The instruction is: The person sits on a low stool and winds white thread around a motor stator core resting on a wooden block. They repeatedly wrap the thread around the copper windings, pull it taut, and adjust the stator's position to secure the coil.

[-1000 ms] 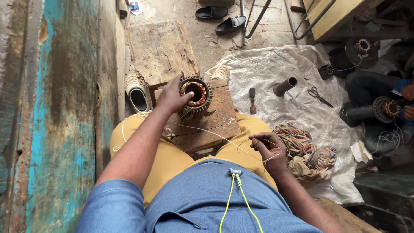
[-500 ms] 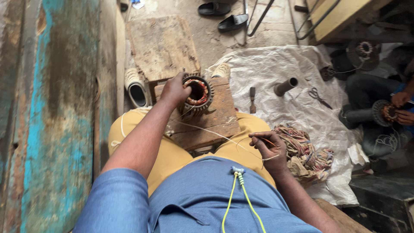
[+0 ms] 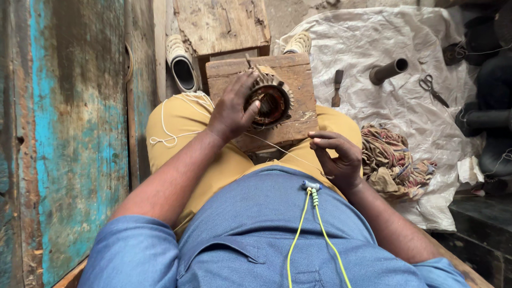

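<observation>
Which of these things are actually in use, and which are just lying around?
In use: left hand on the stator; right hand pinching the string; wooden block.
Lying about: scissors, pipe, chisel, rags, shoes.

Motor stator (image 3: 272,104): round metal core, dark and worn, with a ring of teeth along its outer rim and coppery-brown windings lining the hollow bore. It lies tilted on a weathered wooden block (image 3: 298,72), open end facing up toward the camera, at the block's near-left part. The left hand (image 3: 232,109) grips its left side, fingers (image 3: 255,109) reaching into the bore.

Thread (image 3: 282,152): thin, pale, single strand, drawn taut. It runs from the stator's lower edge diagonally down and right to the right hand (image 3: 338,160), where it is pinched between thumb and fingers (image 3: 320,145) above the lap.
</observation>
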